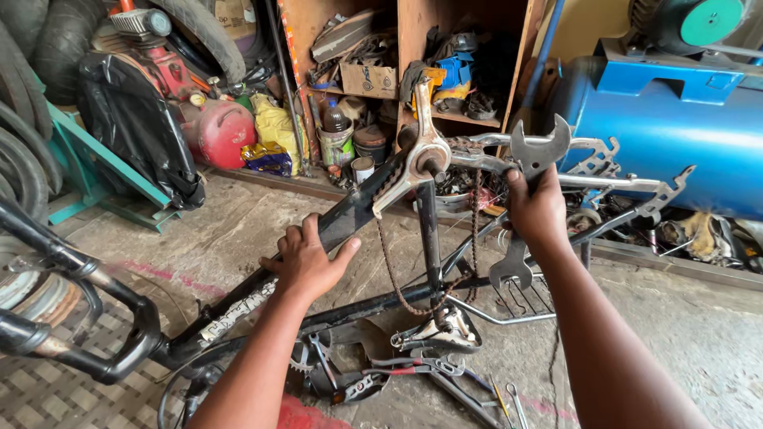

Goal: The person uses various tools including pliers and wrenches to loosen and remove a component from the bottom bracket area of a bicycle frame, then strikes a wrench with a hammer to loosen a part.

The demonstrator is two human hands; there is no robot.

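Both forearms reach up from 6 o'clock toward an upturned black bicycle frame (350, 214). At 9 o'clock of the picture's centre, the left hand (308, 258) lies on the frame's sloping tube, fingers curled over its top and thumb spread wide along the near side. At 2 o'clock, the right hand (537, 208) is wrapped tight around the shank of a large double-ended spanner (526, 199), fingers pressed together; its upper open jaw stands above the fist, beside the chrome rear stays (612, 181). Between the hands sits the bottom bracket with its silver crank arm (424, 127), and a rusty chain (395, 274) hangs slack below. Pliers with red handles (413, 367) lie on the concrete floor (699, 334) at 6 o'clock. A blue tank (675, 127) stands at 2 o'clock.
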